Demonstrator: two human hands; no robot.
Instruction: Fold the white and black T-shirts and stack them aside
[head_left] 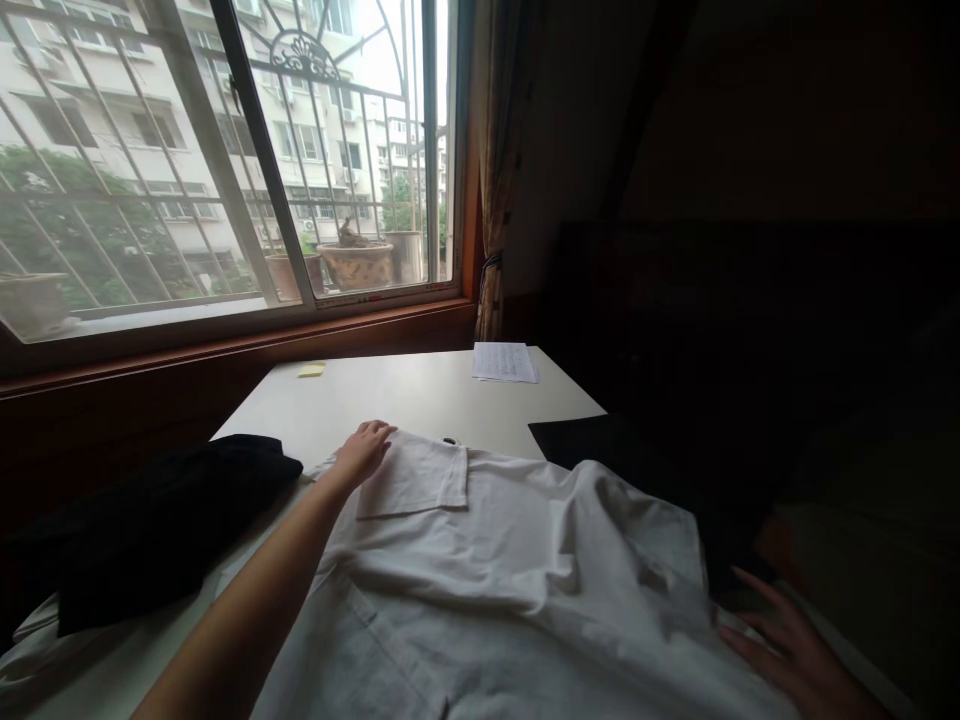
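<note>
A white garment point(495, 570) is spread over the near part of the white table point(375, 385), wrinkled at the right. Near its far edge, my left hand point(366, 448) rests at the corner of a flat white fabric flap point(420, 478), fingers bent over the cloth; whether they pinch it is hard to tell. At the lower right, in shadow, my right hand point(776, 630) has its fingers spread beside the garment's right edge. A small dark round thing point(450, 441) shows just beyond the flap.
Black cloth point(180, 510) lies in a heap at the left. Papers point(505, 362) and yellow notes point(311, 369) sit at the table's far side. A dark flat thing point(577, 437) is at the right edge. Behind are a barred window point(337, 180) and a curtain point(495, 170).
</note>
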